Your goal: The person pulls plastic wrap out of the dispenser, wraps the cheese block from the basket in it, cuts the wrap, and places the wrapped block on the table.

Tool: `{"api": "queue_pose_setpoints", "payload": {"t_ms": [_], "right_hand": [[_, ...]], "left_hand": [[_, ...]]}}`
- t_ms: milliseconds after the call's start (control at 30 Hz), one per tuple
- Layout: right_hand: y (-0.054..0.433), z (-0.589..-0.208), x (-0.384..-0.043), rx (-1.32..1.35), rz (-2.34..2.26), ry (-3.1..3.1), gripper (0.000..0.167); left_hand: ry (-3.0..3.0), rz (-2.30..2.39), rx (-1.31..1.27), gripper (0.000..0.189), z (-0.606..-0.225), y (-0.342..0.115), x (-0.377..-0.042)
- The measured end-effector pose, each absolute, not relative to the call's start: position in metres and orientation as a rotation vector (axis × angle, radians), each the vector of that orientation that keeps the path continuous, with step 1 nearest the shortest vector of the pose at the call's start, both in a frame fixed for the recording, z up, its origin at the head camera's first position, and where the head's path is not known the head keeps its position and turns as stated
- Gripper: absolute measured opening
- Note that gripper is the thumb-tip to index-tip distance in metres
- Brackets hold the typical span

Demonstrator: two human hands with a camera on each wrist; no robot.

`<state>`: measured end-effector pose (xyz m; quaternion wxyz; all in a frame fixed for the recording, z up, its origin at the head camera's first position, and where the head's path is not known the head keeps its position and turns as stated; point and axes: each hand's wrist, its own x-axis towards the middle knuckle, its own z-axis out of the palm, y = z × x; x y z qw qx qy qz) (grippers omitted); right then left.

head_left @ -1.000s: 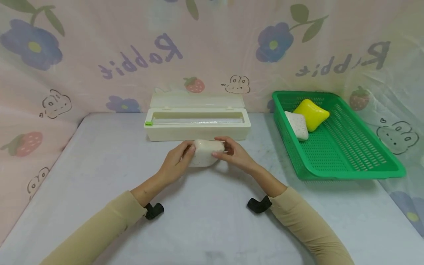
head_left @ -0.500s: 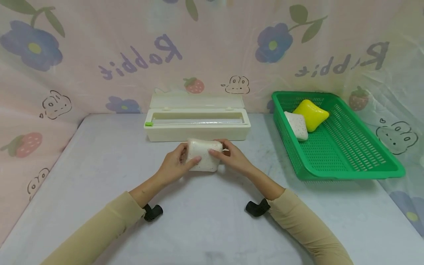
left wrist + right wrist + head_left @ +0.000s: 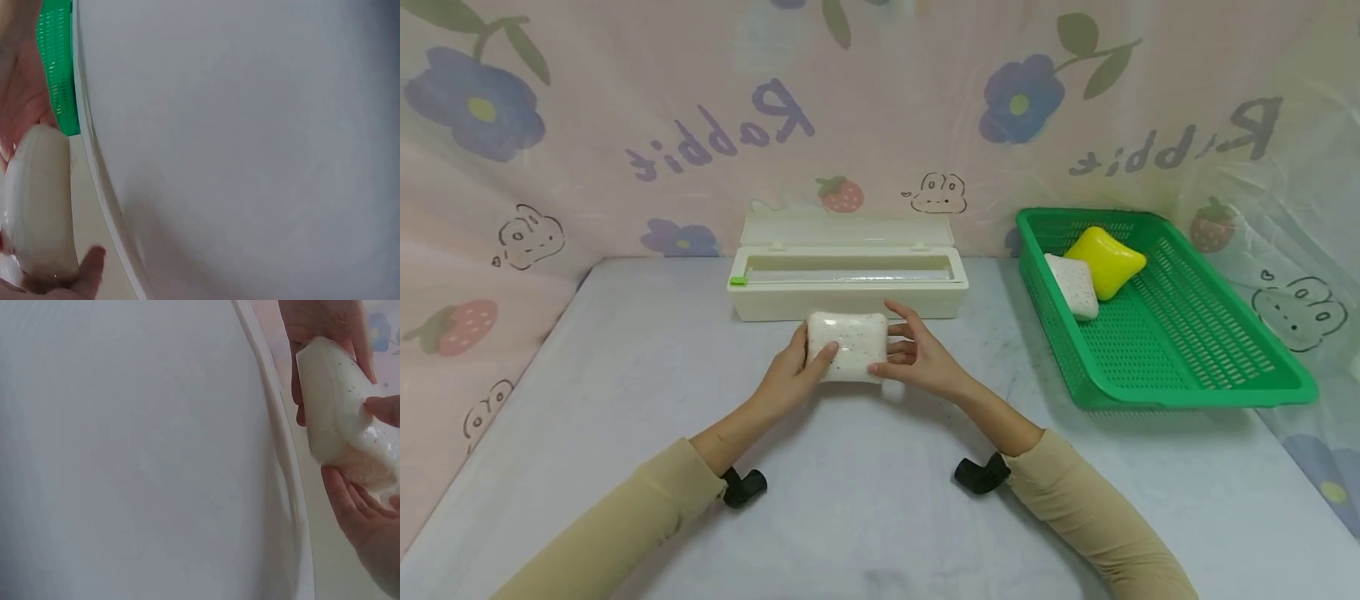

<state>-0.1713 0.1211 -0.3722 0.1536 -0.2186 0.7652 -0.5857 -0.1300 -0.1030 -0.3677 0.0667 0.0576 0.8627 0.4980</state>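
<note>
A white block with dark specks (image 3: 850, 343), rounded at the corners and glossy as if under clear film, is held up between both hands above the table. My left hand (image 3: 790, 371) grips its left end, thumb across the near face and fingers behind. At the other end, my right hand (image 3: 925, 358) holds the lower right corner with its thumb, while the index finger sticks up away from the block. In the right wrist view, fingertips of the right hand (image 3: 369, 528) touch the end of the block (image 3: 344, 406). The left wrist view shows its pale side (image 3: 47, 200).
Right behind the hands stands a long white cling film dispenser (image 3: 850, 302), lid raised, with a green slider (image 3: 739, 281) at its left. A green basket (image 3: 1210, 396) at the right contains a speckled white block (image 3: 1073, 287) and a glossy yellow one (image 3: 1107, 262).
The block has been turned so its broad face shows, and it has shifted slightly left. The left thumb now lies over that face. The right index finger has lifted off.
</note>
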Motion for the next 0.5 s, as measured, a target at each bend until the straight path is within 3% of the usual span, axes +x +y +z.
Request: {"api": "queue_pose_setpoints", "payload": {"t_ms": [500], "right_hand": [[0.089,-0.379,-0.168,-0.624,-1.822,2.119,0.072]], "left_hand": [[2.706,1.593,0.091,0.071,-0.369,-0.119,-0.122]]}}
